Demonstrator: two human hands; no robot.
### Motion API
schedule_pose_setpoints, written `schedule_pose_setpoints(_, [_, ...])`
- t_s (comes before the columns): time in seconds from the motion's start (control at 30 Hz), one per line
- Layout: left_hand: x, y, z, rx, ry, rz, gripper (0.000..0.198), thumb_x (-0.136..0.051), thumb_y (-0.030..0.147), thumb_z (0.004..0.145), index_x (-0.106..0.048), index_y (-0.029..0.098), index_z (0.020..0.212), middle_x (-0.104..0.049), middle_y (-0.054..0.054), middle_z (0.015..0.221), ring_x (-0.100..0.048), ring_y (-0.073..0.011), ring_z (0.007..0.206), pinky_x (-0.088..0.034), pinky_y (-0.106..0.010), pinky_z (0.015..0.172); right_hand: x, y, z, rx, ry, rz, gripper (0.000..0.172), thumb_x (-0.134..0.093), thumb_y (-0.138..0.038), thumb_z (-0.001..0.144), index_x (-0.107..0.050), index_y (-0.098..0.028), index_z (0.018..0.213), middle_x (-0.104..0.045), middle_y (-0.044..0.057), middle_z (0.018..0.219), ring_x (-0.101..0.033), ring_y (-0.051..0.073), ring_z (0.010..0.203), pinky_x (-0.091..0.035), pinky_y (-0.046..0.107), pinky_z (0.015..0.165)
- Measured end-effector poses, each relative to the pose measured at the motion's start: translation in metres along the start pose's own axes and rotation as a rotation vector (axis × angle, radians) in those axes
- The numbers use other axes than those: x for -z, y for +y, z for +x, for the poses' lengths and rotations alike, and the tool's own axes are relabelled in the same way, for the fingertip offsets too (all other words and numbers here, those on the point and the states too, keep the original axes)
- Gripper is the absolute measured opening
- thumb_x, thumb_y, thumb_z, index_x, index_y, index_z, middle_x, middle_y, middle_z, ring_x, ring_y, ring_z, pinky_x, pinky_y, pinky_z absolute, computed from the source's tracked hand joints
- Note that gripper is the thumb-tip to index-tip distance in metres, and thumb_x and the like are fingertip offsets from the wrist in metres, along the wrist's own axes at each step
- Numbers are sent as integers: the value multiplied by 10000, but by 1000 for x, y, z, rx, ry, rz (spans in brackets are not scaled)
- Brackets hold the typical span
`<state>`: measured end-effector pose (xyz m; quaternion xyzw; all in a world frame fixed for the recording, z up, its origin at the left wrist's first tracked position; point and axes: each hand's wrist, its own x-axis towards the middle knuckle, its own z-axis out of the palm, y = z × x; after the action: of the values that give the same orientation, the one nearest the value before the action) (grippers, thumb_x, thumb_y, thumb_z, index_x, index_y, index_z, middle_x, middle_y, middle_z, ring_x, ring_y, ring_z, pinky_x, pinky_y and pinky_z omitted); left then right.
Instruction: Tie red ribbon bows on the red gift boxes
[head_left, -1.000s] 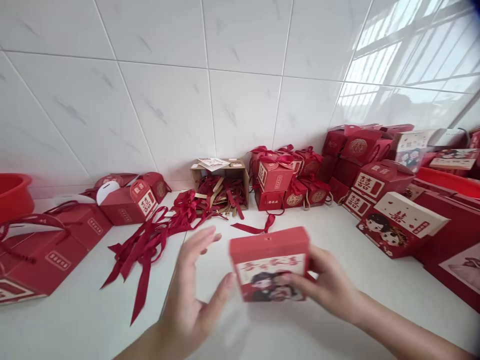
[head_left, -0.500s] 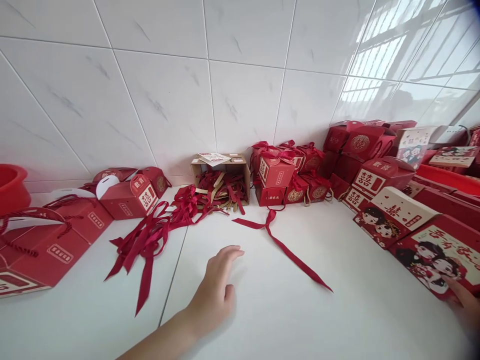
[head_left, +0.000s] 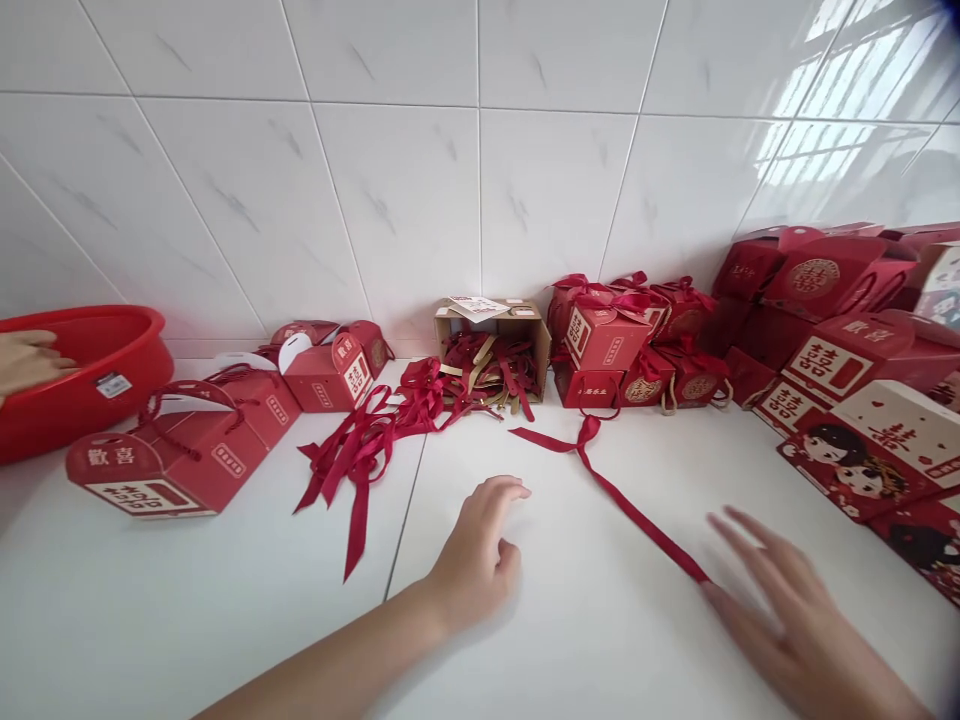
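My left hand (head_left: 480,550) hovers over or rests on the white tabletop, thumb and loosely bent fingers apart, holding nothing visible. To its right, my right hand (head_left: 780,600) reaches in with fingers spread and slightly blurred. Its thumb tip meets or overlaps the lower end of a single red ribbon (head_left: 637,518); contact is hard to judge. That ribbon has a loop or knot at its top and lies just in front of a stack of red gift boxes (head_left: 600,345) tied with bows. Left of my left hand lies a tangle of loose red ribbons (head_left: 360,450).
A small cardboard box (head_left: 541,350) with red and gold straps stands against the tiled wall. Red handled boxes (head_left: 247,430) and a red basin (head_left: 112,350) with something beige inside are at left. More piled boxes, including a couple-printed box (head_left: 862,450), fill the right.
The view has turned left, showing more of the basin. My right hand has left the printed boxes and come to the ribbon's lower end. My left hand keeps nearly the same pose.
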<state>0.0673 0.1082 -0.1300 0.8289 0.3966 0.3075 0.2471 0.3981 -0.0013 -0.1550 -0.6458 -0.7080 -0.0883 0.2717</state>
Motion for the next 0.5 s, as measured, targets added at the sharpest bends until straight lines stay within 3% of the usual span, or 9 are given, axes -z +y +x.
schedule_pose_setpoints(0.13, [17, -11, 11, -75, 121, 173, 498, -447, 25, 719, -511, 241, 1164, -566, -90, 1239, -528, -251, 1182, -451, -421, 993, -22, -23, 18, 143, -301, 124, 288, -414, -308, 948, -636, -340, 1128, -652, 66, 1109, -661, 235, 1012, -594, 355, 846])
schedule_pose_setpoints(0.23, [62, -33, 30, -165, 328, 431, 396, -511, 83, 724, -579, 238, 1082, -600, -74, 1198, -534, -266, 1167, -403, -429, 1031, -17, -48, 31, 136, -395, 250, 286, -415, -308, 944, -679, -335, 1050, -680, 65, 947, -693, 218, 832, -609, 303, 712])
schedule_pose_setpoints(0.33, [130, -63, 43, -47, 594, 582, 355, -556, 103, 716, -575, 211, 1053, -583, -106, 1181, -485, -319, 1191, -346, -510, 1047, -5, -78, 49, 123, -510, 499, 241, -480, -346, 913, -711, -352, 977, -703, 54, 868, -698, 215, 748, -606, 290, 658])
schedule_pose_setpoints(0.4, [170, -83, 44, 127, 860, 592, 345, -587, 140, 711, -547, 180, 1051, -570, -130, 1154, -471, -336, 1185, -342, -530, 1043, 5, -89, 65, 85, -573, 715, 210, -519, -399, 885, -726, -365, 895, -710, 55, 812, -701, 229, 719, -609, 314, 656])
schedule_pose_setpoints(0.43, [184, -92, 41, 225, 960, 558, 323, -597, 160, 716, -539, 179, 1033, -572, -125, 1119, -485, -325, 1165, -369, -506, 1030, 10, -89, 76, 61, -574, 808, 200, -536, -432, 869, -728, -375, 860, -708, 61, 788, -700, 238, 695, -607, 325, 628])
schedule_pose_setpoints(0.5, [198, -105, 35, 317, 1046, 534, 278, -574, 166, 737, -522, 178, 1010, -565, -120, 1081, -512, -306, 1122, -406, -487, 997, 19, -74, 102, -9, -436, 878, 225, -540, -518, 840, -725, -392, 819, -700, 90, 782, -687, 253, 649, -582, 336, 547])
